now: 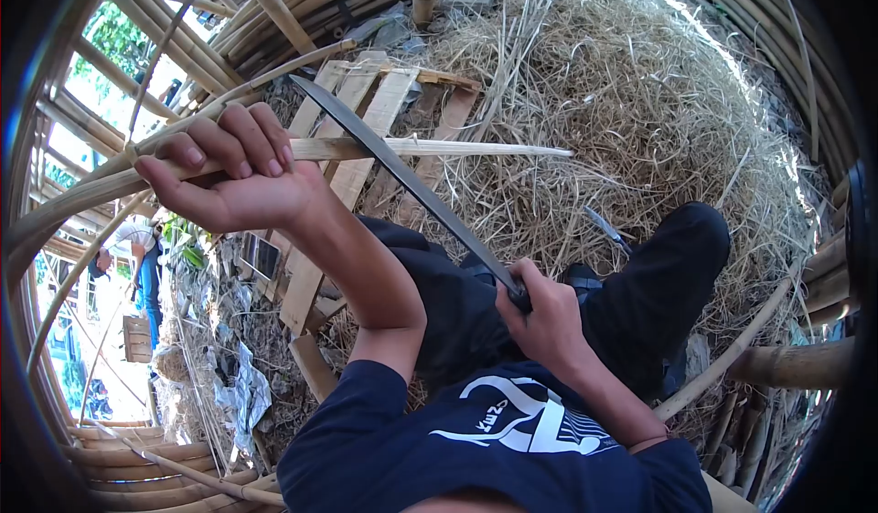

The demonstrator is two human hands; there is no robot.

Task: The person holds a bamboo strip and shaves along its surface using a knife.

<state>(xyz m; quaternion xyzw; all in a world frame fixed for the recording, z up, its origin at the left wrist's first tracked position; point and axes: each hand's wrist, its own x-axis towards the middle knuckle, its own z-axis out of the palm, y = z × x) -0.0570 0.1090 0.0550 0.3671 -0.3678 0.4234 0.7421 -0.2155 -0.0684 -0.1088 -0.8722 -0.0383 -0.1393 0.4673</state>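
Observation:
My left hand (pixel 229 165) is closed around a long bamboo strip (pixel 430 148), which runs from the far left edge to a thin, pale, pointed end over the straw. My right hand (pixel 547 319) grips the dark handle of a machete (pixel 428 198). Its long blade slants up to the left and crosses the strip just beyond my left fist, seemingly touching it. Whether the edge bites into the bamboo, I cannot tell.
Straw and bamboo shavings (pixel 631 101) cover the ground ahead. A slatted wooden pallet (pixel 370 115) lies beyond my left arm. A small knife (pixel 606 227) rests near my bent knee (pixel 695 239). Bamboo poles (pixel 791 364) surround me. Another person (pixel 142 248) stands outside at left.

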